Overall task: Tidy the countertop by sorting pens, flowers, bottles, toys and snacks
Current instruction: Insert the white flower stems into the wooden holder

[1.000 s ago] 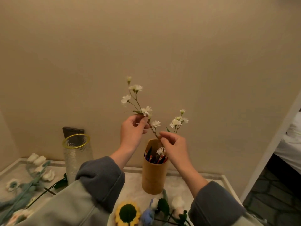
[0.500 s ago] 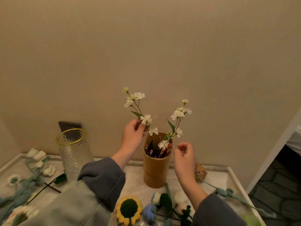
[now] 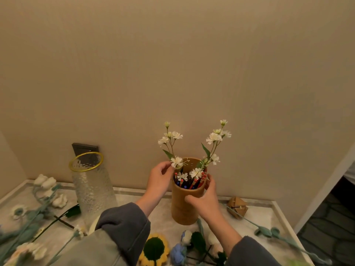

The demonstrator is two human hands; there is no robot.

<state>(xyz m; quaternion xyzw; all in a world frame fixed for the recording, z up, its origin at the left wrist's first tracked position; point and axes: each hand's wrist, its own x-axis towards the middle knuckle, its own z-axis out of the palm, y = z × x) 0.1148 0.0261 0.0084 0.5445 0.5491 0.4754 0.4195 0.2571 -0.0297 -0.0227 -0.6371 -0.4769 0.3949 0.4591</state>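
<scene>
Head view: left hand [image 3: 159,180] fingers pinched on white flower sprig [image 3: 176,161], right hand [image 3: 206,201] fingers clamped round bamboo holder [image 3: 182,213] of pens [image 3: 194,184], standing on bench [image 3: 255,212].

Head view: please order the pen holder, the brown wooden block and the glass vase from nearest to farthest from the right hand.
1. The pen holder: gripped by the right hand, centre.
2. The brown wooden block: just right, by the wall.
3. The glass vase: far left.
</scene>
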